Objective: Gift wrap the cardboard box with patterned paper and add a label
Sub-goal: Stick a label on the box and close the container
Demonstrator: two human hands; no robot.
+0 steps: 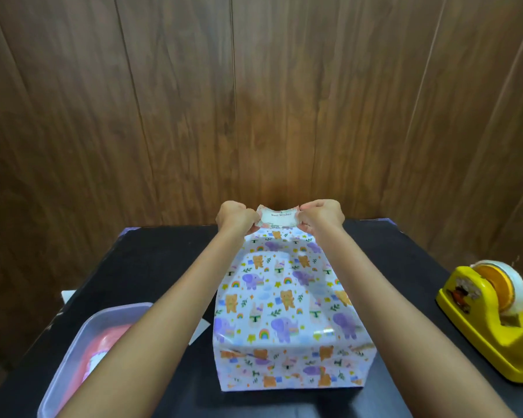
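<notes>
Left hand (pixel 234 217) and right hand (pixel 322 215) pinch the light, floppy label (pixel 277 218) by its ends above the wrapped box's (pixel 284 300) far edge.

Tape dispenser (pixel 482 315) cut off at right edge — tub (pixel 71 354) contents blurred.

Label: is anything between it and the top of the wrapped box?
Nothing visible. The left hand and right hand pinch the label by its ends near the far edge of the box. Its top shows only patterned paper. The tape dispenser stands to the right, the tray to the left, both off the box.
</notes>
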